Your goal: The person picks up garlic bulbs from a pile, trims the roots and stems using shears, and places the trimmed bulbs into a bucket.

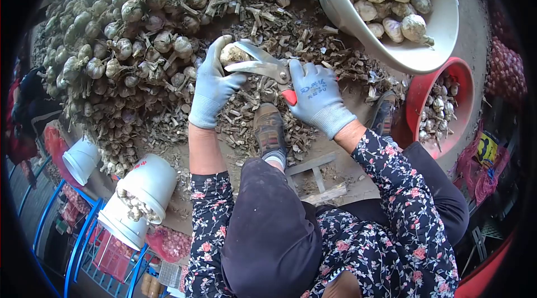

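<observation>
My left hand [215,83], in a pale blue-grey glove, holds a garlic bulb [232,56] between thumb and fingers. Opposite it, my right hand [319,94], gloved alike, is closed on the red-handled scissors [268,67]. Their blades are spread and point left, with the bulb at the blade tips. Whether the blades touch it I cannot tell. Behind and left of my hands lies a big heap of garlic with stems [131,46]. Cut stems and dry scraps [246,113] cover the ground under the scissors.
A white tub [450,29] of trimmed bulbs stands at the upper right, beside a red tub [460,130] with smaller bulbs. White buckets [151,180] and a blue metal rack [75,242] are at lower left. My shoe [269,130] rests among the scraps.
</observation>
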